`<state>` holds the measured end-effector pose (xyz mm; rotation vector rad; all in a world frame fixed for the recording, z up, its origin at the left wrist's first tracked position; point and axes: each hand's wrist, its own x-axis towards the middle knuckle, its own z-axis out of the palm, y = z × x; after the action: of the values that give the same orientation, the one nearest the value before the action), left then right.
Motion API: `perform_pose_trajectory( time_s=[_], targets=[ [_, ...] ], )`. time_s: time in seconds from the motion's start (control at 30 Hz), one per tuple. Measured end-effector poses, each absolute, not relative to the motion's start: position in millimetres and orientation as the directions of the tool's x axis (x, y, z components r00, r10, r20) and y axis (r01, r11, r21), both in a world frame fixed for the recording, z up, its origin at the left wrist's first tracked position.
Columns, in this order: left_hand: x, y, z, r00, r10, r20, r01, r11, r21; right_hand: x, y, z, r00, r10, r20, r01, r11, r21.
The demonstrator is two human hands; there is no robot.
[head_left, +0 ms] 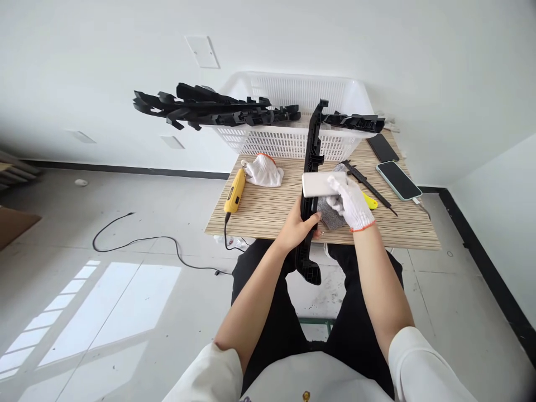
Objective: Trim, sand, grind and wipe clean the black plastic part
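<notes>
My bare left hand [299, 226] is wrapped round the lower part of a long black plastic trim piece [312, 148], which stands nearly lengthwise away from me over the table's front edge. On my right hand [352, 204] is a white knit glove with an orange cuff. Its fingers hold a white rectangular block [320, 184], whose left end lies across the trim piece; whether they touch is hard to tell. Beneath that hand lies a grey cloth [332, 218], partly covered. A yellow-handled tool [370, 201] shows just beyond the glove.
A white plastic basket [276, 137] at the back carries several black plastic parts [209, 106]. Left on the table [268, 215] are a yellow corded power tool [235, 191] and a white glove [266, 170]. Right are a black caliper [371, 187], a phone [399, 180] and a dark flat object [382, 148].
</notes>
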<state>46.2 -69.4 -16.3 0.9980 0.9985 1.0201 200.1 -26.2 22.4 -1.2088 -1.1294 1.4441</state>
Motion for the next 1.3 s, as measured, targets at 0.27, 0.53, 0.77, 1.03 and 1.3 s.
perform_pose_trajectory(
  time_s=[0.27,0.53,0.77,1.03,1.3],
  targets=[
    [44.9,-70.7,-14.0,0.228,0.961,-0.157,-0.171,0.198,0.965,200.1,-20.1,20.6,0.025,1.000,-0.020,-0.319,-0.011,-0.948],
    [43.7,-69.6,-19.9,0.235,0.962,-0.137,-0.201,0.186,0.962,231.4,-53.5,52.5,-0.291,0.957,0.018,0.022,0.025,-0.999],
    [44.3,-69.2,-20.0,0.238,0.962,-0.137,-0.209,0.188,0.960,234.5,-53.1,46.5,-0.214,0.972,0.095,0.026,0.103,-0.994],
    [45.1,-70.3,-17.0,0.217,0.967,-0.134,-0.167,0.172,0.971,223.0,-47.6,30.3,-0.324,0.945,0.030,-0.183,-0.031,-0.983],
    [43.6,-67.5,-26.7,0.196,0.977,0.081,0.031,-0.089,0.996,181.1,-40.3,15.0,-0.395,0.838,0.377,0.015,0.416,-0.909]
  ],
)
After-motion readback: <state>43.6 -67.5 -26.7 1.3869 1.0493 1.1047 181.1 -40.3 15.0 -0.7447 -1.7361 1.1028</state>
